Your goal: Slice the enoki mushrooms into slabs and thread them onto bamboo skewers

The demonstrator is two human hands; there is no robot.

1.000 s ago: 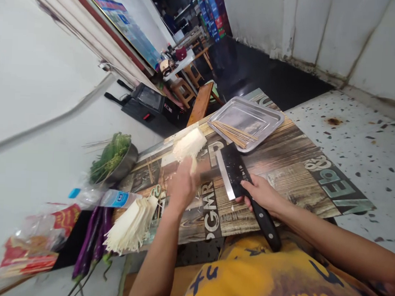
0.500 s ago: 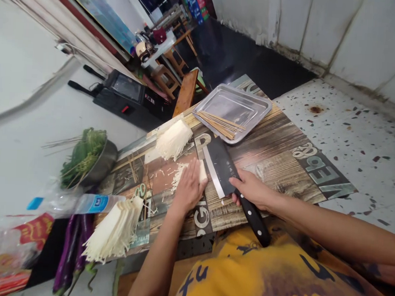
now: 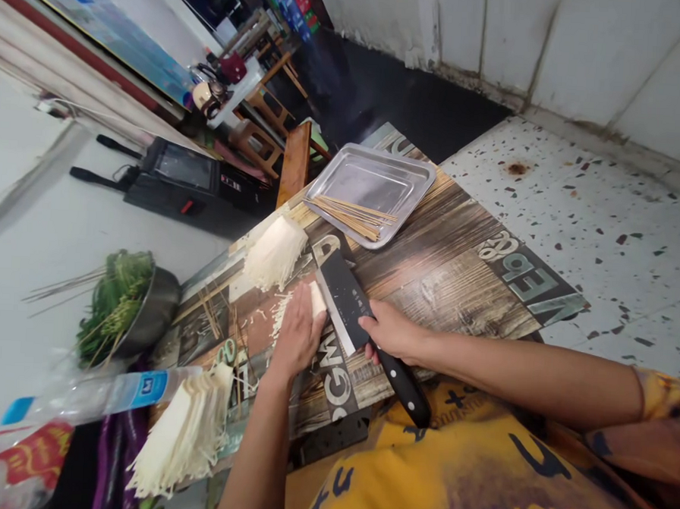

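Observation:
My left hand point(image 3: 295, 336) lies flat, fingers stretched out, over a small bunch of enoki mushrooms point(image 3: 318, 299) on the table; the palm and fingers hide most of it. In my right hand point(image 3: 390, 333) is a black cleaver point(image 3: 343, 293), gripped where the blade meets the handle. The blade rests low over the tabletop, just right of the bunch, its bright edge facing it. Beyond my left hand sits a pile of sliced enoki point(image 3: 275, 251). Another fanned row of enoki slices point(image 3: 185, 432) lies at the table's near left edge.
A metal tray point(image 3: 406, 178) holding bamboo skewers point(image 3: 356, 216) stands at the far side of the wood-patterned table point(image 3: 435, 282). To the left are a metal bowl point(image 3: 164, 298) of greens, a water bottle point(image 3: 102, 394) and purple eggplants point(image 3: 117, 463). Mushroom scraps dot the tabletop.
The view has swung, so the table and tray appear further left. My left hand stays on the enoki bunch and my right hand keeps the cleaver beside it, with little visible movement.

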